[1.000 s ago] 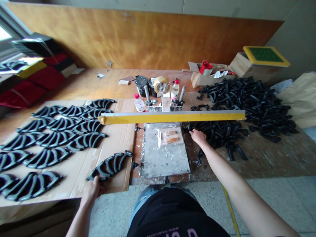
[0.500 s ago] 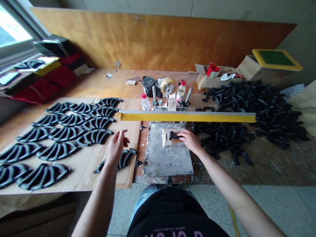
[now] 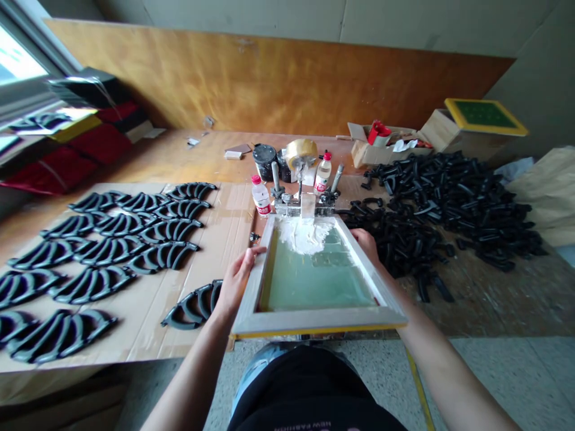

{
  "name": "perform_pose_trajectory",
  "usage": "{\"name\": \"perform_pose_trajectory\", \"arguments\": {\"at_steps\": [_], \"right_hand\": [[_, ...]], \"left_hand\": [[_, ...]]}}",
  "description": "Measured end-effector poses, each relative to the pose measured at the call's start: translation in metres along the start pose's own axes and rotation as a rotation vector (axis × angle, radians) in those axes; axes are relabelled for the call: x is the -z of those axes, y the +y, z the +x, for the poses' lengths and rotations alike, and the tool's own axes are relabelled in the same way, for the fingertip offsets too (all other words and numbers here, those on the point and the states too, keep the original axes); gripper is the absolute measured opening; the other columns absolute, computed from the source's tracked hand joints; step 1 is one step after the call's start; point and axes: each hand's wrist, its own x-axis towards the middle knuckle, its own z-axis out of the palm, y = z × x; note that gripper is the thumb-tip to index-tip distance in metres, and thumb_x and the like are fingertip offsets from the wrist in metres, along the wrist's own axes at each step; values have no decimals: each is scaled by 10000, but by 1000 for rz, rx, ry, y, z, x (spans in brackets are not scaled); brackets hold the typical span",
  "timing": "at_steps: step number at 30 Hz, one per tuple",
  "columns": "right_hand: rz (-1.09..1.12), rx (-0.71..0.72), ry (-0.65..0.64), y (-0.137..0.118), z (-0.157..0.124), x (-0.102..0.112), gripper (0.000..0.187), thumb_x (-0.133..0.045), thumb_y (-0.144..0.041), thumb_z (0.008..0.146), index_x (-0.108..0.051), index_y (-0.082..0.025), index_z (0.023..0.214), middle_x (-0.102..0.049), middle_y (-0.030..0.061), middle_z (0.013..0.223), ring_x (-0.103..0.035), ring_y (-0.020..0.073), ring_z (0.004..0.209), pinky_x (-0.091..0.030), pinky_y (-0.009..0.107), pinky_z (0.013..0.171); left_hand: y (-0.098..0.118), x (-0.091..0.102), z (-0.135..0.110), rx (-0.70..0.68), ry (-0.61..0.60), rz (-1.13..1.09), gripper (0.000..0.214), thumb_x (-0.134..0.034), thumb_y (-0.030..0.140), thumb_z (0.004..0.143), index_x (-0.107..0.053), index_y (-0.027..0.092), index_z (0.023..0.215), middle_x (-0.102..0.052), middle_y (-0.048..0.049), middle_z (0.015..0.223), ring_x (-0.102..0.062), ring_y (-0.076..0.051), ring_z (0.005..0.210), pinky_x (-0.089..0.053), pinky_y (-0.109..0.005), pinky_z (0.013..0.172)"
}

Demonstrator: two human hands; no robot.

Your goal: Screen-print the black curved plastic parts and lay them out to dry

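Observation:
A screen printing frame (image 3: 263, 263) is lowered over the metal base plate, which it now hides, along with the black handle on it. White paste (image 3: 305, 236) is smeared over the far end of its green mesh (image 3: 314, 287). My left hand (image 3: 238, 278) grips the frame's left side, thumb on top. At the right side, my right hand (image 3: 366, 245) holds the other edge; its fingers are partly hidden by the frame. Behind it stands the clamp (image 3: 296, 206) with a tape roll (image 3: 300, 152) above. A fan of black handles (image 3: 195, 305) lies beside my left forearm.
Rows of curved black handles (image 3: 103, 251) lie on cardboard (image 3: 148, 320) at the left. A heap of loose black handles (image 3: 453, 203) spreads at the right. Red-capped bottles (image 3: 260, 194) and black tubs (image 3: 264, 160) stand behind the clamp. An open carton (image 3: 362, 152) sits at back right.
The raised frame has come down flat over the base plate. My right hand has let go of the black handle and now holds the frame; my left hand has moved right onto it.

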Motion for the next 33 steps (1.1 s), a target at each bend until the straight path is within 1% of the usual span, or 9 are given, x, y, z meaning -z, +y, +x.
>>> {"name": "perform_pose_trajectory", "arguments": {"at_steps": [2,5,7,10,13,19,27,30,33], "right_hand": [[95,-67,66,-1,22,7,288,-513,-162,895,-706,-136,1107,-706,107,1091,-668,197,973,-545,334,890],[180,58,99,-36,58,6,526,-690,-209,813,-567,-152,1322,-529,148,1377,-531,266,1217,-445,407,1045],[147,166,4,-68,76,0,548,-726,-217,791,-552,-147,1306,-534,151,1343,-501,280,1212,-426,411,1037],[50,208,-215,-99,81,-13,236,-657,-186,843,-626,-151,1075,-648,113,1055,-550,257,1032,-452,359,899],[23,291,-336,-103,57,-14,88,-561,-123,872,-626,-153,924,-658,97,930,-556,227,918,-432,318,819],[205,727,-489,-82,20,20,179,-522,-34,804,-633,-173,823,-647,61,849,-558,205,868,-420,290,787],[202,601,-286,-89,9,1,243,-478,-49,867,-678,-164,942,-666,90,948,-557,233,997,-453,328,849],[252,666,-313,-84,-2,3,217,-516,-83,880,-692,-172,971,-678,78,944,-577,223,970,-467,326,860],[283,571,-309,-84,20,10,164,-607,-179,887,-702,-201,1019,-683,55,921,-604,208,913,-480,315,832]], "left_hand": [[-27,-3,-9,72,-23,18,628,-542,656,822,-665,174,1205,-726,-71,1009,-658,-230,933,-508,-307,798],[-65,-12,-11,170,-46,-1,730,-557,627,823,-487,206,1415,-731,-77,1036,-682,-222,863,-525,-309,729],[-84,-18,-9,197,-41,37,747,-547,618,828,-439,219,1450,-734,-83,1054,-692,-230,862,-531,-321,721],[-98,-22,-4,203,-15,101,703,-531,601,836,-482,206,1415,-712,-101,1163,-679,-257,1016,-529,-347,826],[-100,-22,-3,190,1,143,646,-514,581,849,-528,195,1367,-675,-97,1256,-635,-256,1136,-491,-354,939],[-93,-24,-6,185,23,141,592,-511,547,864,-557,182,1328,-661,-94,1277,-619,-252,1153,-459,-354,988],[-80,-21,-10,244,-7,55,664,-558,582,830,-533,185,1363,-742,-88,1033,-695,-246,901,-530,-320,745],[-81,-20,-10,245,-2,59,672,-573,595,818,-537,199,1359,-747,-82,990,-699,-243,864,-529,-312,701],[-78,-18,-10,249,-3,58,693,-583,606,808,-536,192,1362,-746,-90,971,-697,-249,862,-529,-318,693]]}}
